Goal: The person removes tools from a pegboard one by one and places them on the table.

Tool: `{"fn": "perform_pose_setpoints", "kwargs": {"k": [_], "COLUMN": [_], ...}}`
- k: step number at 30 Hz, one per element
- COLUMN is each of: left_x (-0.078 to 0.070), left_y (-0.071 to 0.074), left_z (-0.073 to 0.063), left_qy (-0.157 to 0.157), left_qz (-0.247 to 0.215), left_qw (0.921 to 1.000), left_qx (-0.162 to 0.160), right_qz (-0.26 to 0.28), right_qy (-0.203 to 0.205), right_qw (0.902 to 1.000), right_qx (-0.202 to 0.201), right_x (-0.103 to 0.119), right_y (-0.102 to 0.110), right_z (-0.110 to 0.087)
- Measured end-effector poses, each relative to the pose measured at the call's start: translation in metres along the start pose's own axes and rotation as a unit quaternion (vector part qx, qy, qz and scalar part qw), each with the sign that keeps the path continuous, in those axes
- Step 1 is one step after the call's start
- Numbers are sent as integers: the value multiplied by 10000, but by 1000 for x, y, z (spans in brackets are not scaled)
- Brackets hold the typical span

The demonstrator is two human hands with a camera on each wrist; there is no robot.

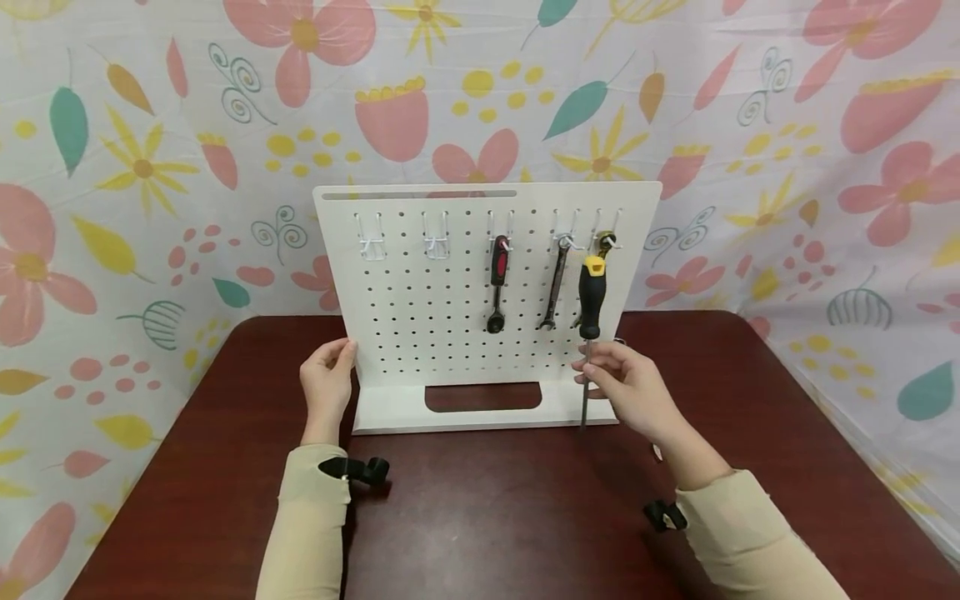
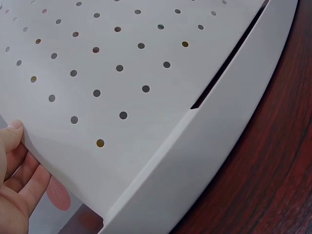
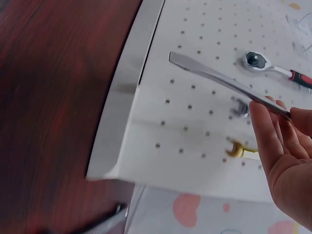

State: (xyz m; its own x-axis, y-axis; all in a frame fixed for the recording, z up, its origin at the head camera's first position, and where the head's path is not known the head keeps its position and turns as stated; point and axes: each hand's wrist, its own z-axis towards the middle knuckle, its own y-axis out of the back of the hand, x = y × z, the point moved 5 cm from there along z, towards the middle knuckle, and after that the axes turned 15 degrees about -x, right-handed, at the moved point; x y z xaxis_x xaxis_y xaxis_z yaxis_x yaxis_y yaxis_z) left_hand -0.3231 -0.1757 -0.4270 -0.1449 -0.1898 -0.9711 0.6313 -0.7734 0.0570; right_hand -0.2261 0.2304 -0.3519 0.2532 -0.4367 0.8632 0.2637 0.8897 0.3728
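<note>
A white pegboard (image 1: 420, 333) stands upright on its base. My left hand (image 1: 327, 383) pinches its left edge, with the thumb in front and the fingers behind, as the left wrist view shows. In front of the board's right side, my right hand (image 1: 633, 387) grips a flat-blade screwdriver (image 1: 592, 300) by its metal shaft, the black and yellow handle pointing up. Its flat tip (image 3: 183, 60) points down toward the base. Behind it hang a red and black ratchet wrench (image 1: 498, 262), a silver wrench (image 1: 557, 279) and a gold-coloured wrench (image 1: 605, 240), the last partly hidden by the screwdriver.
Two white hooks (image 1: 372, 246) on the board's left half hold nothing. Under the board lies a dark red-brown table (image 1: 450, 517). A floral curtain (image 1: 480, 100) hangs close behind. Black straps (image 1: 356, 469) are worn at both wrists.
</note>
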Motion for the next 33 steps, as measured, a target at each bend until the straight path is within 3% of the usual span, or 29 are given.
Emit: {"fn": "perform_pose_setpoints", "kwargs": {"k": [12, 20, 33], "left_x": [1, 1, 2], "left_y": [-1, 0, -1], "left_z": [1, 1, 1], "left_qy": [17, 35, 12], "left_qz": [-8, -26, 46], "left_qw": [10000, 10000, 10000], "left_qx": [-16, -48, -44], "right_qz": [-603, -1099, -1487], "right_qy": [-302, -117, -336], "right_qw": [9977, 9939, 9882], "right_qx": [56, -31, 162], "right_x": [-21, -39, -67], "right_y": [39, 62, 91], "right_z": [-7, -5, 2]}}
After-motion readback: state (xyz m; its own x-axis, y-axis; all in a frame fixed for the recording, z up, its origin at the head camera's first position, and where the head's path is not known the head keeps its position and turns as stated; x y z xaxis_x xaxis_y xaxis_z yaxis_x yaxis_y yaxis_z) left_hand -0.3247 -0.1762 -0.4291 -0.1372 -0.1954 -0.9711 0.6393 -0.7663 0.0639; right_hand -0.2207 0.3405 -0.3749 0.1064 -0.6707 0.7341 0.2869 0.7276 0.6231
